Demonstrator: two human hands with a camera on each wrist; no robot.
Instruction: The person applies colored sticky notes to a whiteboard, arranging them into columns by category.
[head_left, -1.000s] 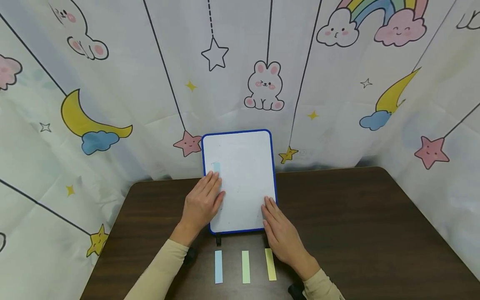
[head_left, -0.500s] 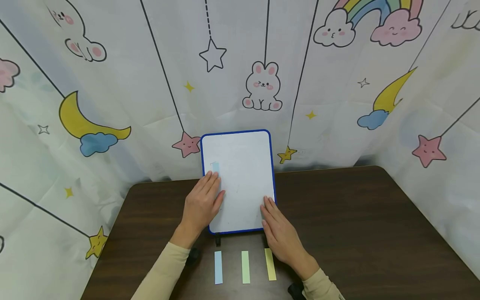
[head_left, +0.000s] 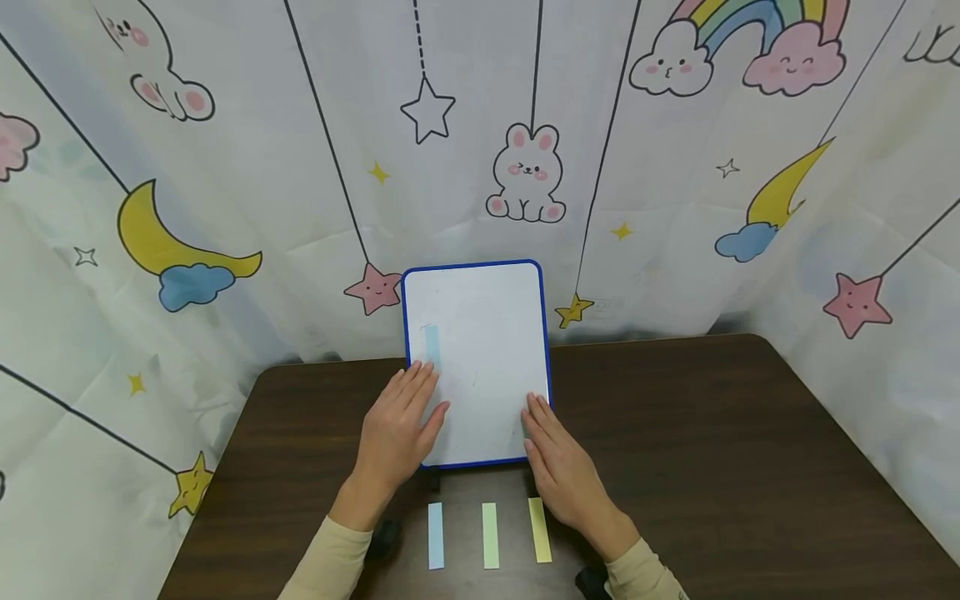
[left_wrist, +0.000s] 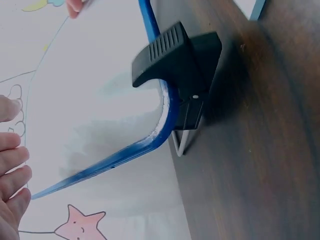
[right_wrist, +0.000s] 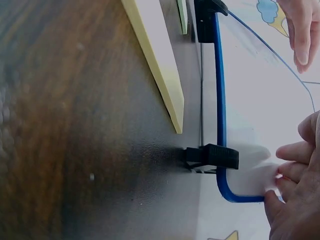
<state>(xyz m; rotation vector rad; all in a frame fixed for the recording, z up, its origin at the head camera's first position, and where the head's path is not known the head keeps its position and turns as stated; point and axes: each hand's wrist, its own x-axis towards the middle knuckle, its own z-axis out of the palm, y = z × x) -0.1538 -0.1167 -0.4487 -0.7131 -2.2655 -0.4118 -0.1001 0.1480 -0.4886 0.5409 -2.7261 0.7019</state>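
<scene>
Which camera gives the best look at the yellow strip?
The head view: it shows the yellow strip from end to end. The right wrist view shows it larger, but the top edge cuts it off; the left wrist view doesn't show it.

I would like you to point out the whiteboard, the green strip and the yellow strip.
Whiteboard (head_left: 486, 354), head view: middle of its white surface.
Green strip (head_left: 491, 536), head view: its middle.
Yellow strip (head_left: 540, 530), head view: its middle.
</scene>
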